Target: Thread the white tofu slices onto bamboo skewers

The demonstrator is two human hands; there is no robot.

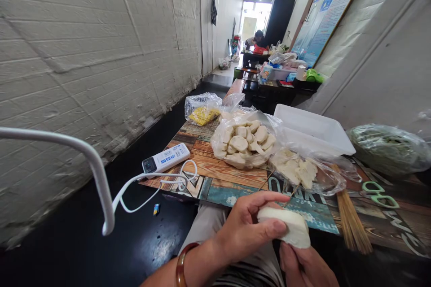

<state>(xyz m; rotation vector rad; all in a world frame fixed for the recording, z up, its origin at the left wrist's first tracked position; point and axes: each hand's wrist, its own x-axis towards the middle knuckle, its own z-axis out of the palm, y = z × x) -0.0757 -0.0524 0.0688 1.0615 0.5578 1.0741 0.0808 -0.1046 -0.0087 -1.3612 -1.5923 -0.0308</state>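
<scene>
My left hand (247,222) is closed around a thick, pale white food slice (292,228), the thumb on its near face and the index finger stretched over the top. A thin wooden skewer (295,190) sticks out past the slice; whether it runs through it, I cannot tell. Just below, my right hand (305,265) pinches its fingers at the slice's lower edge, and what they hold is hidden. Beyond the hands lies a clear bag (218,150) full of similar cream-coloured slices (247,138). Thinner, flat pieces (298,168) rest on another plastic bag.
A bundle of skewers (352,222) and green-handled scissors (380,193) lie at right, near a white tray (313,128) and a bag of greens (387,150). At left are a white power strip (166,160) with its cable and a bag with yellow contents (204,114). A person (257,40) sits far back.
</scene>
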